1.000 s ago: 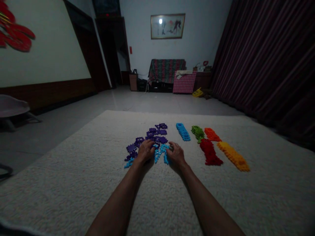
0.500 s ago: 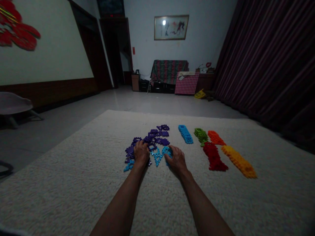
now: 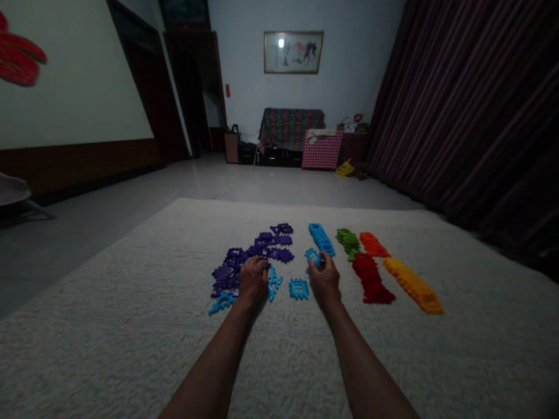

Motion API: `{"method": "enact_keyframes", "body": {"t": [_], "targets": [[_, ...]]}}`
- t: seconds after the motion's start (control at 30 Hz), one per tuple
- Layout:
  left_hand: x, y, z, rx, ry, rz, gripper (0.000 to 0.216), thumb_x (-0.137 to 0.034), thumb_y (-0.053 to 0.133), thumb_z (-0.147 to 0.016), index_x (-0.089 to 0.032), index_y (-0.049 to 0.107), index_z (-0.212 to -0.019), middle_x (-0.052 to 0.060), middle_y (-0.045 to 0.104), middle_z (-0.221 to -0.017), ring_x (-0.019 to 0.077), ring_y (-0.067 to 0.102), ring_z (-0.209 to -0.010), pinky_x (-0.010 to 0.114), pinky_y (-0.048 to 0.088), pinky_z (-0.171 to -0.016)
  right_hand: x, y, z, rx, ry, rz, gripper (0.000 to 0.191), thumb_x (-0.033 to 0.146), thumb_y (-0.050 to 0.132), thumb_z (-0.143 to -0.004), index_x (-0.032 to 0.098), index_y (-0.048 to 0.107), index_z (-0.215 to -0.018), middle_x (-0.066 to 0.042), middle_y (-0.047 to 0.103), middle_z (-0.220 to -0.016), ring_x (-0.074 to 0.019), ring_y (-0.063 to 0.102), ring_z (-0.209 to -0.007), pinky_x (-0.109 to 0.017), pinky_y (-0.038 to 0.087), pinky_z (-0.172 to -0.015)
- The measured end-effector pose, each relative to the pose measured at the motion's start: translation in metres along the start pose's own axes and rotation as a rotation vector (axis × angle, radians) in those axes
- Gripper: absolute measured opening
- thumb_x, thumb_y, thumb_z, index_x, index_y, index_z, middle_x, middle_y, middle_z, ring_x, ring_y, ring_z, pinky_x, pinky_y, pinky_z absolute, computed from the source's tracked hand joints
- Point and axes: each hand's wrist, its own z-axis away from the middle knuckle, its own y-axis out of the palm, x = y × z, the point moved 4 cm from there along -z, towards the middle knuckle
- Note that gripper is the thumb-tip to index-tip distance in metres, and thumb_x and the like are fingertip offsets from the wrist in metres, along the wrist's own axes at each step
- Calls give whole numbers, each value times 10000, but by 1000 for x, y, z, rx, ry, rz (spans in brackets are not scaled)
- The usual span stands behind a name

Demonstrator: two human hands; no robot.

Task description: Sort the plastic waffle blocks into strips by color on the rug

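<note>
My right grip (image 3: 324,274) pinches a blue piece (image 3: 311,254) beside the blue row (image 3: 321,238); my left grip (image 3: 254,279) covers purple pieces (image 3: 257,250), its hold I cannot tell; a blue square (image 3: 299,288) lies between both hands.

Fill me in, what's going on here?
A person's right hand holds a small blue piece near the blue row on a pale mat. The left hand is at the purple pieces; its grip is hidden. A blue square and a pointed blue piece lie between the hands. A green row, orange row, red row and yellow row lie further right.
</note>
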Motion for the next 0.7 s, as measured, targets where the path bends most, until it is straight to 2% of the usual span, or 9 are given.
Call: {"method": "enact_keyframes", "body": {"t": [0.1,0.2,0.27,0.33,0.4,0.47,0.57,0.7], "targets": [[3,1,0,3,-11,-4,287,-107,505,-838,-170,726,-1009,119,679,-1176,261,601,-1132,413,455,-1016,-10,-10,-14,28,-21,82,555,395,569,-763,129,588,-1250,-150,681,-1109,-251,646,-962,-382,514,-863],[4,3,0,7,-13,-6,292,-108,500,-836,-181,724,-1008,111,682,-1172,259,607,-1119,415,458,-1010,-12,-13,-21,149,-169,154,513,230,540,-712,158,611,-1215,-134,666,-1165,-252,621,-1063,-399,485,-957],[4,4,-1,12,-15,-8,293,-107,497,-835,-184,724,-1004,107,686,-1164,258,611,-1113,415,457,-1009,-9,-15,-20,164,-228,205,530,175,523,-683,158,615,-1204,-140,640,-1205,-258,588,-1134,-403,464,-998],[4,5,-1,18,-18,-10,295,-105,498,-832,-178,725,-1006,110,689,-1163,260,615,-1113,417,455,-1014,-4,-17,-16,103,-181,290,519,222,544,-718,140,602,-1227,-167,613,-1201,-287,569,-1144,-420,466,-986],[3,5,-1,21,-20,-12,296,-99,502,-827,-169,727,-1006,116,692,-1162,263,617,-1117,417,453,-1021,2,-17,-10,49,-87,405,530,347,574,-775,119,586,-1253,-194,600,-1154,-325,570,-1097,-448,474,-944],[3,4,-2,18,-17,-14,295,-100,503,-828,-169,730,-1004,116,698,-1155,265,621,-1115,419,457,-1019,11,-14,-4,43,-41,510,559,442,595,-796,110,590,-1246,-210,592,-1120,-353,567,-1062,-468,467,-918],[4,4,-2,15,-5,-13,292,-107,507,-829,-185,731,-999,107,708,-1138,263,630,-1103,422,473,-997,17,-11,-1,66,-39,581,497,398,608,-793,116,614,-1202,-214,580,-1119,-363,559,-1061,-464,452,-911],[4,4,-2,6,-7,-12,283,-105,517,-819,-204,733,-971,89,716,-1126,250,639,-1089,412,481,-986,8,-12,-4,86,-32,541,501,287,608,-749,133,606,-1226,-192,574,-1144,-332,571,-1063,-408,453,-902]]}}
